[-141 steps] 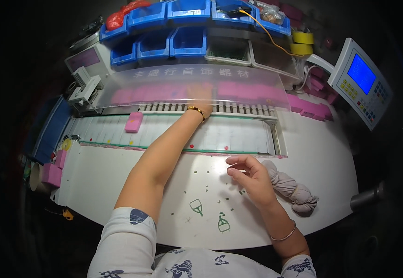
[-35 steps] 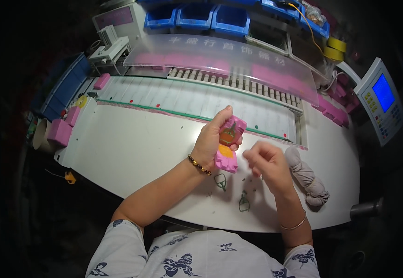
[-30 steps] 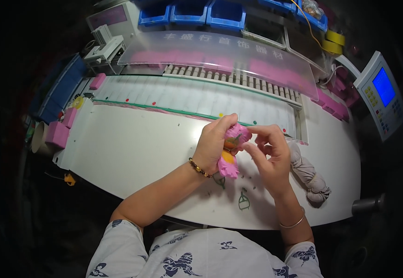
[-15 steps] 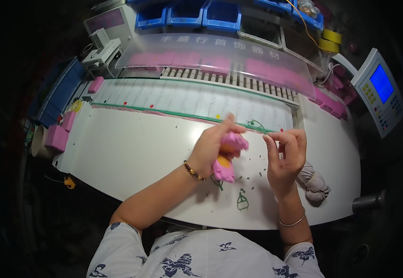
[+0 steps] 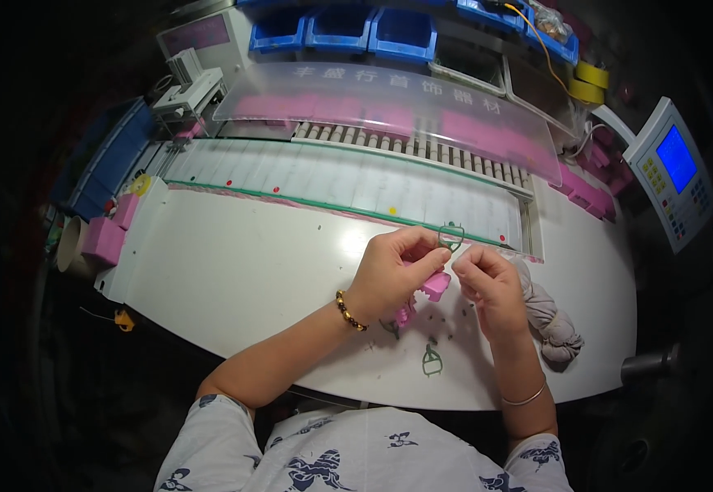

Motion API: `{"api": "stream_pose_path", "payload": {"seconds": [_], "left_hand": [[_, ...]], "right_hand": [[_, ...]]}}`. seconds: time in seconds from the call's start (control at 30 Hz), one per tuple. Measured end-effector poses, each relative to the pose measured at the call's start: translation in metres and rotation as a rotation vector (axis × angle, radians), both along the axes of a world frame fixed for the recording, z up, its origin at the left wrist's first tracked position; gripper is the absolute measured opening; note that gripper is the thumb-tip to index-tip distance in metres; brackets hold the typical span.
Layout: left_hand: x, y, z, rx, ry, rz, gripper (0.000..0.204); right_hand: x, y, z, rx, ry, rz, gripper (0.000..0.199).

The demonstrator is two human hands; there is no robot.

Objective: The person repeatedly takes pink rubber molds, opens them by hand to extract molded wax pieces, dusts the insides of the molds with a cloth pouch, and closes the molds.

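The left hand (image 5: 396,277) is closed around a small pink plastic block (image 5: 435,284), whose lower edge shows under the fingers, and its thumb and forefinger also pinch a small dark green wire loop (image 5: 451,238) held up just above the block. The right hand (image 5: 489,283) is drawn in close beside it, fingertips pinched together at the base of that loop; whether they grip a tiny part or only the wire itself is too small to tell. Both hands hang just over the white worktable (image 5: 233,279), near its far green edge strip. By the look of it, the step in hand is fitting the loop to the pink block, with the pieces brought together but not clearly seated. The next move seems to call for a fine, steady push or twist from the right fingertips while the left keeps the block from turning. A second green loop (image 5: 431,361) and small dark bits lie on the table below, and a grey cloth bundle (image 5: 549,316) sits beside the right wrist
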State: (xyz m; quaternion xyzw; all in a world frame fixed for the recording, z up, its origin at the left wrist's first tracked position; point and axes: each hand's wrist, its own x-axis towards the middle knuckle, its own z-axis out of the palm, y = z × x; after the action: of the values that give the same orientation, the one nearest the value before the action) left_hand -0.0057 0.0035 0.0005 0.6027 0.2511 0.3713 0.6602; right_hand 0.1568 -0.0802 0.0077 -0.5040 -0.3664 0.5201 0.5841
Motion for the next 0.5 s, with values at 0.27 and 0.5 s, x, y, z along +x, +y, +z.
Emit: {"api": "stream_pose_path", "payload": {"seconds": [0.27, 0.5], "left_hand": [[0.001, 0.025, 0.002, 0.288, 0.237, 0.009, 0.014], [0.066, 0.118, 0.067, 0.161, 0.580, -0.666, 0.018]], "right_hand": [[0.032, -0.033, 0.012, -0.061, -0.748, 0.072, 0.024], [0.048, -0.056, 0.019, 0.081, -0.807, -0.058, 0.009]]}}
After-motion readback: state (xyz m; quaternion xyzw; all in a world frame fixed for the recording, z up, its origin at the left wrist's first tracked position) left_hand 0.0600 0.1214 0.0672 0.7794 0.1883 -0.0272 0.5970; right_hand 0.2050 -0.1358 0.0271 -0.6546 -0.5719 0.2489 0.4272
